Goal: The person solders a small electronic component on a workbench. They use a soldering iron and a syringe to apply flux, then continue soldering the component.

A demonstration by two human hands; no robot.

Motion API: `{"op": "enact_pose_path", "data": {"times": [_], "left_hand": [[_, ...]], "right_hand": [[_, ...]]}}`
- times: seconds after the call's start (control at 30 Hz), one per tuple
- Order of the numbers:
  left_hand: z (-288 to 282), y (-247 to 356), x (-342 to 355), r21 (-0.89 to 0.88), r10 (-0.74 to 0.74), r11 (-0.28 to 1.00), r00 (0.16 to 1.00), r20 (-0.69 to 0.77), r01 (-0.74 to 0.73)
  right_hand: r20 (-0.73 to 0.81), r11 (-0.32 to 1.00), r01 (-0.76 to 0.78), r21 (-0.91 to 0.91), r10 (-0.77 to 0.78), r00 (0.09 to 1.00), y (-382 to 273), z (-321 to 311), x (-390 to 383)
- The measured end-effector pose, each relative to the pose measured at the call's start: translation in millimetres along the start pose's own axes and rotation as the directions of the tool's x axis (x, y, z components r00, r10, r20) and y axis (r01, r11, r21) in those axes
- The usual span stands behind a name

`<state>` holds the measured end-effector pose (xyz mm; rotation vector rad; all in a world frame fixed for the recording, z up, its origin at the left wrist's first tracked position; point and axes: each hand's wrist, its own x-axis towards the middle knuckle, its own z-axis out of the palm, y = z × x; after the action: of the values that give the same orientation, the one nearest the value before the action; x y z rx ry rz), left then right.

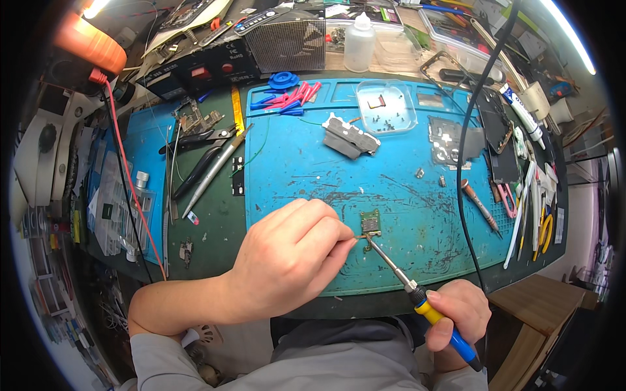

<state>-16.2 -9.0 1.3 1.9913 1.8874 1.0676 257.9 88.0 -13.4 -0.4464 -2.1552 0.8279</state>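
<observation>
My right hand [458, 315] is wrapped round the blue and yellow handle of a soldering iron [433, 313]. The iron's metal tip points up and left, meeting the lower edge of a small green circuit board [370, 223] on the blue mat. Beside the tip, my left hand [297, 247] is closed in a pinch, its thumb and forefinger pressed together. A thin copper-coloured strand [362, 236] pokes out of that pinch to the board's lower edge by the iron's tip. The rest of the strand is hidden by the fingers.
The blue work mat [313, 176] lies under the board. Behind it are a clear tray [386, 107] of tiny parts and a grey shield piece [351, 137]. A black cable [464, 150] crosses the right side. A screwdriver [480, 206] lies right; a silver pen-like tool [216, 171] left.
</observation>
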Motion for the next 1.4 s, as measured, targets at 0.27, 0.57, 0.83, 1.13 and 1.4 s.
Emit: {"op": "enact_pose_path", "data": {"times": [0.27,0.57,0.83,1.13,1.4], "left_hand": [[0.9,-0.6,0.0,0.0,0.011,1.0,1.0,-0.008,-0.011],[1.0,-1.5,-0.8,0.003,0.009,1.0,1.0,-0.005,-0.009],[1.5,-2.5,0.9,-0.003,0.026,1.0,1.0,-0.001,-0.026],[-1.0,-2.3,0.3,-0.005,0.016,1.0,1.0,0.003,-0.016],[-3.6,-2.7,1.7,-0.091,-0.029,0.995,0.999,0.017,0.03]], "right_hand": [[0.003,1.0,-0.006,-0.004,0.006,1.0,-0.1,0.3,-0.9],[0.003,1.0,0.009,-0.007,-0.009,1.0,-0.2,0.2,1.4],[0.002,1.0,0.029,-0.005,-0.029,1.0,1.1,1.3,2.0],[0.017,0.999,0.05,-0.015,-0.049,0.999,1.5,0.6,2.5],[-0.021,0.999,0.016,0.033,-0.016,1.0,2.4,-3.4,-4.8]]}}
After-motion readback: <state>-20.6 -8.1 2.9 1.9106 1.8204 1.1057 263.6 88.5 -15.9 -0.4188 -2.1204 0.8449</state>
